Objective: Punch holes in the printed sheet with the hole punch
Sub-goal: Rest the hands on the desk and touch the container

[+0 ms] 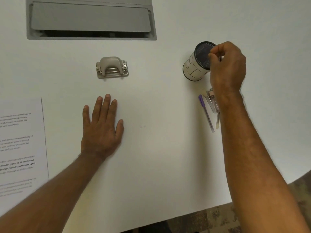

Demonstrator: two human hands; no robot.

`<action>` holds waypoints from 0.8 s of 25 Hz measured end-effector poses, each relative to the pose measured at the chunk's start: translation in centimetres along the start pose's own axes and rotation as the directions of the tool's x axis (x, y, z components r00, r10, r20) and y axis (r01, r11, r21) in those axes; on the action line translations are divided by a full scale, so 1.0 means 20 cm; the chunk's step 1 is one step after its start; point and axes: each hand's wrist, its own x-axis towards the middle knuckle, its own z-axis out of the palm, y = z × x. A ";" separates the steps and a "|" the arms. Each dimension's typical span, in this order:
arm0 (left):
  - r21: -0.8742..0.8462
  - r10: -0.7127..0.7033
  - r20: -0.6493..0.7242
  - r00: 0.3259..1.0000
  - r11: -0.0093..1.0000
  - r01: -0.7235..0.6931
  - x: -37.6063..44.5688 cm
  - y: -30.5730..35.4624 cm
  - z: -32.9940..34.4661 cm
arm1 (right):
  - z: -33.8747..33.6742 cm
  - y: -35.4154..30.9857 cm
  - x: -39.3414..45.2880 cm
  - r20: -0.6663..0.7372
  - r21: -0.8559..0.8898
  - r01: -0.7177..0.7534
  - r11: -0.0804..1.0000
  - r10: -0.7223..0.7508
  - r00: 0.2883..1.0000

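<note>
From the head view, my left hand (101,128) lies flat on the white table (159,148), fingers straight, holding nothing. My right hand (227,68) curls at the pen cup's (196,64) rim; I cannot tell what it grips. The hole punch (111,67) sits beyond my left hand, the printed sheet (21,145) at near left.

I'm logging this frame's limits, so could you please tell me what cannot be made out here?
- Printed sheet, head view: left part cut off by the frame edge; text blurred.
- Right hand: fingertips curl at the cup rim; whether they pinch anything is hidden.
- Clear items beside the purple pen: partly under the wrist.
</note>
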 end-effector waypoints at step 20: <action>-0.018 -0.025 0.074 0.997 1.000 0.026 0.01 0.03 -0.05 | 0.04 -0.04 -0.36 -0.140 0.219 0.156 0.963 -0.127 0.982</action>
